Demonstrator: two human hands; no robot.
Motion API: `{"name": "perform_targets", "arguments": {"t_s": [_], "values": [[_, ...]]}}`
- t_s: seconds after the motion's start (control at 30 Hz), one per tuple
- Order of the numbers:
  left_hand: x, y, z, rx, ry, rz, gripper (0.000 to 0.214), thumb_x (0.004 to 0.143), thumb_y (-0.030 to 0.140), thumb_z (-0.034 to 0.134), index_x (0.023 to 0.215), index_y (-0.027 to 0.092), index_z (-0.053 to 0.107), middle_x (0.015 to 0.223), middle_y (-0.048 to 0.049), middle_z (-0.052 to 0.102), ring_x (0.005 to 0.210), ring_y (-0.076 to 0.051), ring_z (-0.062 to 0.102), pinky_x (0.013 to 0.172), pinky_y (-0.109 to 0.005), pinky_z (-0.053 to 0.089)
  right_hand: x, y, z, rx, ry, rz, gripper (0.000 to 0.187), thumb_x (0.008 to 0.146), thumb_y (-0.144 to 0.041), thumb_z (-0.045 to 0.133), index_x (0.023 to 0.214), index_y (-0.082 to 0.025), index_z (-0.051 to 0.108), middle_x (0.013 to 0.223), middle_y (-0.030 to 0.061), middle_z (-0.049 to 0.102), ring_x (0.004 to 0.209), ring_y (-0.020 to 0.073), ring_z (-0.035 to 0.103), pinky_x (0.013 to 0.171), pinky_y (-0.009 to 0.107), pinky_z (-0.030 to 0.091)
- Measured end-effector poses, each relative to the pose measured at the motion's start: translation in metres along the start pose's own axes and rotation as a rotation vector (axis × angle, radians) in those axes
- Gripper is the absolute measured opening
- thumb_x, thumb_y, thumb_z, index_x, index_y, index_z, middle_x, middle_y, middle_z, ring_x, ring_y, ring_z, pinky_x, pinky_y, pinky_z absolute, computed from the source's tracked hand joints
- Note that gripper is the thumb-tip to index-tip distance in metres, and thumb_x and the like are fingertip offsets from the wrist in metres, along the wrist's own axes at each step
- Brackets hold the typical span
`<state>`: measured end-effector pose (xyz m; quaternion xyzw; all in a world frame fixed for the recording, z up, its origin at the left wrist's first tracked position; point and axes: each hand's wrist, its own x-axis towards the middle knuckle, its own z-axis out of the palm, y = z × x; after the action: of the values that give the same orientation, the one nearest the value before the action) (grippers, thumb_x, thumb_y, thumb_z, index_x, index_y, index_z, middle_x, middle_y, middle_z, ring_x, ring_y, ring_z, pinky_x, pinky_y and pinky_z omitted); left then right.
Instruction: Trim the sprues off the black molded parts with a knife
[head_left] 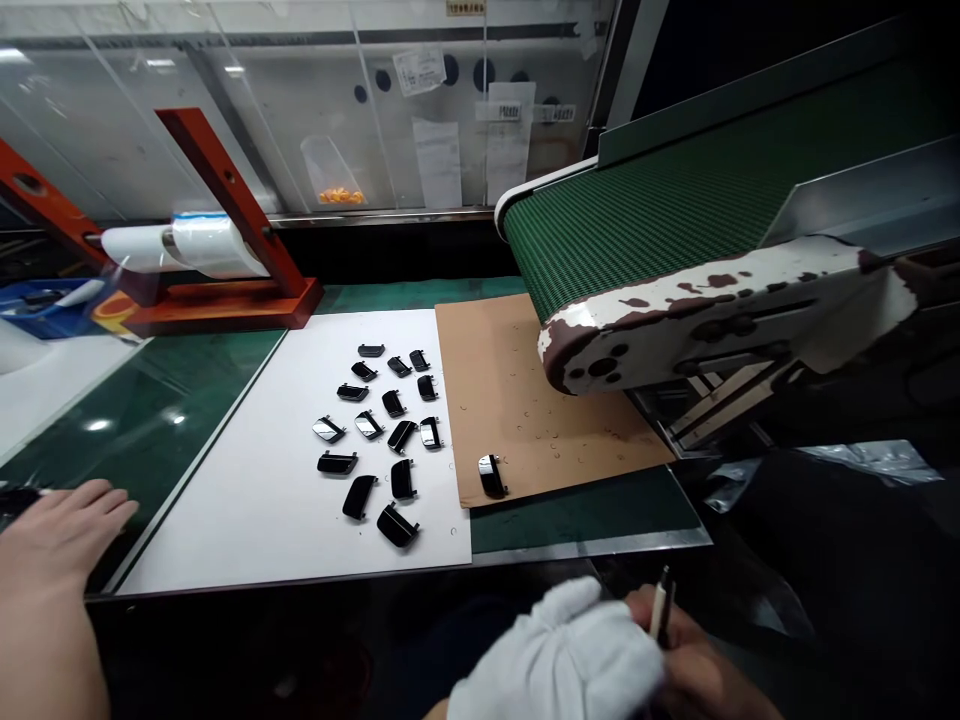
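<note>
At the bottom centre is my left hand (562, 655) in a white glove, its fingers curled. Whatever it may hold is hidden. Right beside it, my bare right hand (701, 660) grips a slim pen-like tool (659, 605) with a pale body and dark tip, pointing up. Both hands are close together below the table's front edge. Beyond them, a glossy black plastic part (492, 476) with small side pegs lies on a brown cardboard sheet (592, 440). Several similar black parts (397, 526) are spread over a white board (247, 480) to the left.
Another person's bare hand (71, 525) rests at the left edge. A green conveyor belt (660, 210) overhangs the cardboard at right. An orange-red stand (225, 305) holds rolls of film (214, 243) at back left. A blue bin (45, 310) is beside it. Clear plastic panels line the back.
</note>
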<state>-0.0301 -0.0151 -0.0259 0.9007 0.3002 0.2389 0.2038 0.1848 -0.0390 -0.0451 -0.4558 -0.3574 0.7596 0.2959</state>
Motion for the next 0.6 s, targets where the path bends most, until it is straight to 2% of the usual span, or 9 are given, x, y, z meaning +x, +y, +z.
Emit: {"name": "perform_targets", "arguments": {"t_s": [0.07,0.13,0.17,0.23,0.3,0.37,0.47,0.6], "values": [[0.007,-0.002,-0.002,0.034,-0.034,0.004,0.032,0.088,0.030,0.063,0.116,0.016,0.059,0.108,-0.0074,0.070,0.100,-0.021,0.066,0.105,-0.041,0.046,0.001,-0.007,0.000,-0.073,0.116,0.019,0.051,0.070,-0.062,0.073,0.092,-0.016,0.067,0.061,0.0016,0.067,0.046,0.0089,0.042,0.048,0.023,0.029],[0.013,-0.004,0.001,0.122,-0.115,-0.029,0.041,0.081,0.029,0.067,0.117,0.010,0.058,0.107,-0.0097,0.070,0.103,-0.022,0.066,0.111,-0.038,0.042,0.002,-0.014,0.006,-0.253,0.239,0.024,0.045,0.076,-0.058,0.068,0.095,-0.017,0.069,0.073,0.0069,0.075,0.055,0.0151,0.058,0.055,0.027,0.041],[0.016,-0.005,0.004,0.172,-0.158,-0.055,0.042,0.080,0.027,0.067,0.117,0.008,0.058,0.107,-0.0116,0.071,0.103,-0.023,0.066,0.110,-0.038,0.042,0.002,-0.016,0.011,-0.369,0.287,0.019,0.042,0.079,-0.056,0.065,0.092,-0.017,0.071,0.078,0.0086,0.076,0.065,0.0201,0.065,0.062,0.030,0.046],[0.021,-0.005,0.015,0.248,-0.218,-0.102,0.036,0.082,0.022,0.063,0.113,0.004,0.061,0.103,-0.0154,0.072,0.099,-0.026,0.068,0.105,-0.040,0.047,0.002,-0.017,0.023,-0.604,0.360,-0.016,0.036,0.084,-0.052,0.058,0.087,-0.021,0.074,0.083,0.0096,0.078,0.082,0.0291,0.071,0.074,0.036,0.051],[0.024,-0.006,0.027,0.272,-0.236,-0.135,0.028,0.082,0.013,0.058,0.107,0.005,0.065,0.096,-0.0167,0.073,0.092,-0.028,0.071,0.100,-0.041,0.051,-0.001,-0.013,0.033,-0.809,0.451,-0.047,0.030,0.086,-0.045,0.053,0.090,-0.026,0.076,0.087,0.0083,0.079,0.083,0.0323,0.072,0.072,0.039,0.053],[0.026,-0.006,0.035,0.281,-0.235,-0.166,0.029,0.079,0.004,0.054,0.104,0.007,0.067,0.093,-0.0162,0.075,0.091,-0.028,0.072,0.097,-0.042,0.053,-0.006,-0.009,0.037,-0.960,0.534,-0.064,0.025,0.085,-0.037,0.054,0.095,-0.030,0.076,0.088,0.0068,0.079,0.079,0.0327,0.073,0.067,0.039,0.054],[0.026,-0.009,0.031,0.258,-0.198,-0.207,0.041,0.074,0.002,0.057,0.113,0.008,0.064,0.101,-0.0164,0.074,0.097,-0.029,0.071,0.098,-0.044,0.053,-0.023,-0.014,0.022,-1.052,0.686,-0.025,0.029,0.086,-0.034,0.051,0.104,-0.031,0.074,0.091,0.0072,0.079,0.079,0.0330,0.073,0.066,0.040,0.055],[0.024,-0.023,0.011,0.178,-0.065,-0.210,0.059,0.069,0.008,0.069,0.126,0.013,0.056,0.116,-0.0152,0.070,0.108,-0.033,0.067,0.099,-0.050,0.053,-0.057,-0.043,-0.028,-1.020,1.049,0.186,0.041,0.090,-0.049,0.043,0.114,-0.028,0.069,0.095,0.0120,0.078,0.077,0.0352,0.072,0.064,0.042,0.052]]}}
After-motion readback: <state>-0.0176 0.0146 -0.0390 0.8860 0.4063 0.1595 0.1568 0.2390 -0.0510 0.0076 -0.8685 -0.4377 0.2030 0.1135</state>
